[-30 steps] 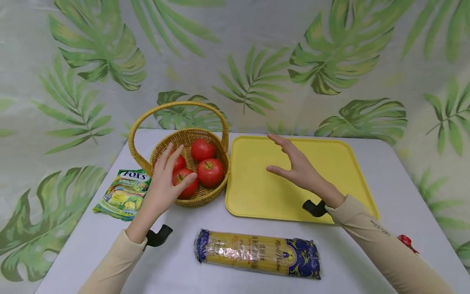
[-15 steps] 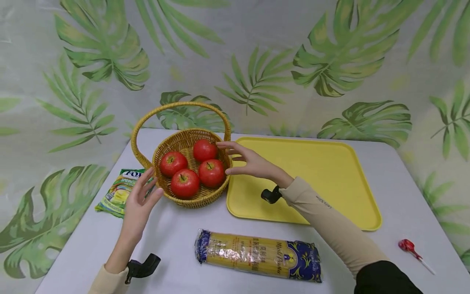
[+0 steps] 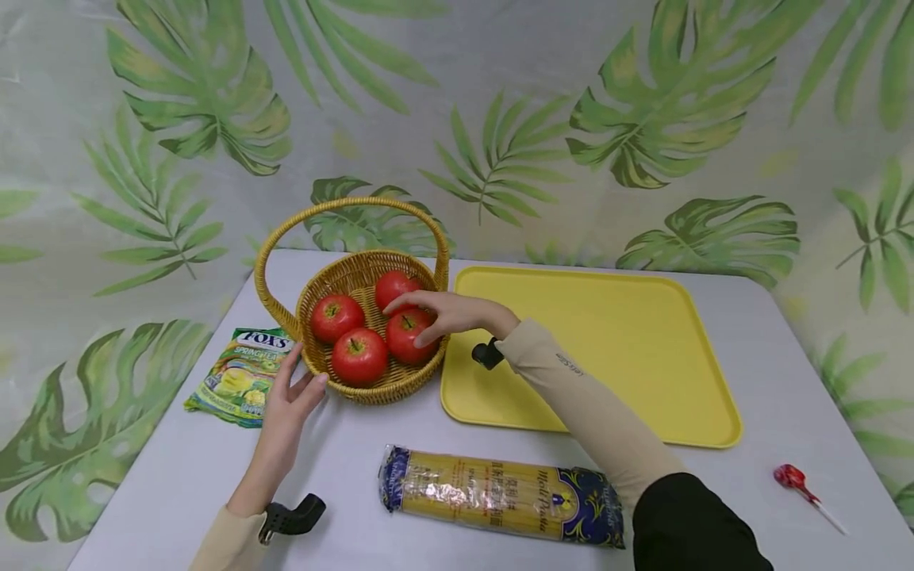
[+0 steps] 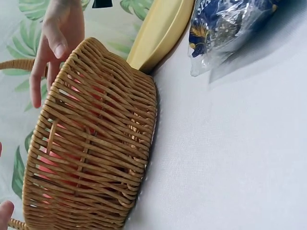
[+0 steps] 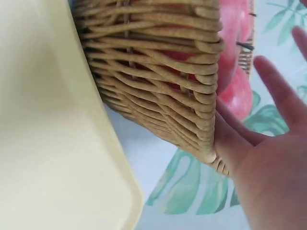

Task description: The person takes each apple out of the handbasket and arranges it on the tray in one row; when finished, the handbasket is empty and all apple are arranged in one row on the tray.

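Note:
A round wicker basket (image 3: 389, 394) with a tall handle holds several red apples (image 3: 359, 357). My right hand (image 3: 460, 311) reaches over the basket's right rim, its fingers and thumb spread about the right front apple (image 3: 408, 335). In the right wrist view, the fingers of that hand (image 5: 276, 165) extend past the rim beside the apples. My left hand (image 3: 286, 416) stands at the basket's front left side, thumb and fingers apart with nothing between them; its fingertips are close to the wicker. Only bits of its fingertips (image 4: 5, 213) show in the left wrist view.
A yellow tray (image 3: 607, 357) lies right of the basket, and a green candy bag (image 3: 239, 381) lies to its left. A pack of spaghetti (image 3: 500, 496) lies in front. At the right is a red lollipop (image 3: 793, 477). A leaf-patterned cloth (image 3: 500, 119) hangs behind.
My right hand has moved left from above the tray to over the apples in the basket. My left hand has drawn back from above the apples to the basket's front left side.

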`<state>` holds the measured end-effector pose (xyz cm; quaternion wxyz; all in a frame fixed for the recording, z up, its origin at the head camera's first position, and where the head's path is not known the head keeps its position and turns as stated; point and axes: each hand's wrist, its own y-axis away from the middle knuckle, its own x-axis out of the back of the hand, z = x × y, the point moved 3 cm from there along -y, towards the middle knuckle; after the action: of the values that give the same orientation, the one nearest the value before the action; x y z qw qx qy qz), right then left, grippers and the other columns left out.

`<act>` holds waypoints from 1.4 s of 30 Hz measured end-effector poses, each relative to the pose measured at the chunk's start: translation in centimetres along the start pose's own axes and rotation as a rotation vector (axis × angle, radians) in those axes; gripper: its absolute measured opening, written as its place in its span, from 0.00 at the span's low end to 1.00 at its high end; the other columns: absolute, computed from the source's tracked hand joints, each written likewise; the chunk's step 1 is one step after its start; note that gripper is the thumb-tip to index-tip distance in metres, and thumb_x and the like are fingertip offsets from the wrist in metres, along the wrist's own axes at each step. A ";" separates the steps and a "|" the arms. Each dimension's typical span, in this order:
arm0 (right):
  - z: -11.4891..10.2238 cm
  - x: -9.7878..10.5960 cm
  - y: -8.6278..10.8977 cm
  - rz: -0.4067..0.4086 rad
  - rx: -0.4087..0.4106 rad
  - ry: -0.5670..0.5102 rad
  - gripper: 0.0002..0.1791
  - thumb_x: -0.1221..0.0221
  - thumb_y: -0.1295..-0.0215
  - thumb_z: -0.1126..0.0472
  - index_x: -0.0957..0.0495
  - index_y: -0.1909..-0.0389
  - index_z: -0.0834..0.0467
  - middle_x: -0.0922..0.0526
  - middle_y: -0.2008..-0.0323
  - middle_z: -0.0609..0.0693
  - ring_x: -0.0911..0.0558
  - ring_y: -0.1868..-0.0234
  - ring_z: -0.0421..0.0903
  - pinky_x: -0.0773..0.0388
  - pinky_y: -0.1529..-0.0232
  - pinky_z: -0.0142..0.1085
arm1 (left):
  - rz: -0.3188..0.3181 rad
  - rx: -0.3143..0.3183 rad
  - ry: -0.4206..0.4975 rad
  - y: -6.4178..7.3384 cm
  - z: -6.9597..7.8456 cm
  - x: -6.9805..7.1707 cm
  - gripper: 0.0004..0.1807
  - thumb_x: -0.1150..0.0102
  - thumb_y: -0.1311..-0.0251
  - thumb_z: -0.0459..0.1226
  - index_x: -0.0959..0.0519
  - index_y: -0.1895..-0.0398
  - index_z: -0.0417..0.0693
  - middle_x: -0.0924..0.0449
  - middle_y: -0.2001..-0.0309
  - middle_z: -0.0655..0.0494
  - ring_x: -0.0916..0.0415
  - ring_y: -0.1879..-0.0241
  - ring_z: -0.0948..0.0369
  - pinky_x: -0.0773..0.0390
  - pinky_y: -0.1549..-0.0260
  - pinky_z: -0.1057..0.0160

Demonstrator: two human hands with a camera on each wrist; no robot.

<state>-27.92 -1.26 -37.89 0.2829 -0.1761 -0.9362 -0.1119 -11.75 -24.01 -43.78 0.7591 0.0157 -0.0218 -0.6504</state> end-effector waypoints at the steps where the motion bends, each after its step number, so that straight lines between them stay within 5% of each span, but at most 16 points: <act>1: -0.1 -0.1 -0.3 -0.015 -0.018 0.029 0.32 0.38 0.40 0.64 0.34 0.34 0.56 0.40 0.32 0.51 0.42 0.32 0.48 0.40 0.35 0.41 | -0.007 0.014 -0.003 -0.2 -0.1 -0.1 0.38 0.48 0.30 0.39 0.55 0.23 0.54 0.65 0.25 0.56 0.51 0.30 0.47 0.34 0.41 0.55; 8: 0.0 -0.8 -1.9 -0.080 -0.096 0.162 0.32 0.38 0.42 0.66 0.33 0.35 0.60 0.40 0.32 0.55 0.41 0.33 0.49 0.39 0.36 0.38 | -0.023 0.082 0.049 -1.2 -0.6 -0.7 0.37 0.48 0.30 0.39 0.54 0.24 0.56 0.71 0.24 0.58 0.53 0.29 0.48 0.38 0.38 0.48; 16: -0.1 -1.6 -2.6 -0.095 -0.209 0.278 0.28 0.38 0.45 0.70 0.27 0.42 0.53 0.42 0.34 0.54 0.39 0.37 0.52 0.34 0.40 0.40 | -0.041 0.104 0.102 -1.4 -1.0 -0.7 0.37 0.49 0.30 0.35 0.54 0.24 0.56 0.69 0.25 0.56 0.50 0.31 0.48 0.39 0.37 0.47; 27: -0.4 -1.7 -2.3 0.001 -0.131 0.364 0.27 0.34 0.48 0.67 0.24 0.44 0.51 0.36 0.36 0.53 0.39 0.37 0.53 0.41 0.37 0.48 | -0.060 0.101 0.117 -1.5 -1.3 -0.5 0.37 0.49 0.30 0.35 0.55 0.24 0.57 0.71 0.25 0.54 0.50 0.31 0.47 0.40 0.37 0.46; 42: -1.3 -0.5 0.5 0.257 0.069 0.033 0.35 0.30 0.50 0.57 0.29 0.39 0.52 0.33 0.38 0.51 0.30 0.44 0.47 0.27 0.47 0.40 | -0.059 0.098 0.092 -1.5 -1.4 -0.5 0.37 0.49 0.30 0.36 0.55 0.24 0.58 0.72 0.25 0.55 0.52 0.31 0.46 0.41 0.37 0.45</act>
<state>-26.68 -1.40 -37.06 0.3162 -0.2830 -0.9044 -0.0451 -13.26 -23.78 -45.28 0.7382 0.0834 -0.0181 -0.6692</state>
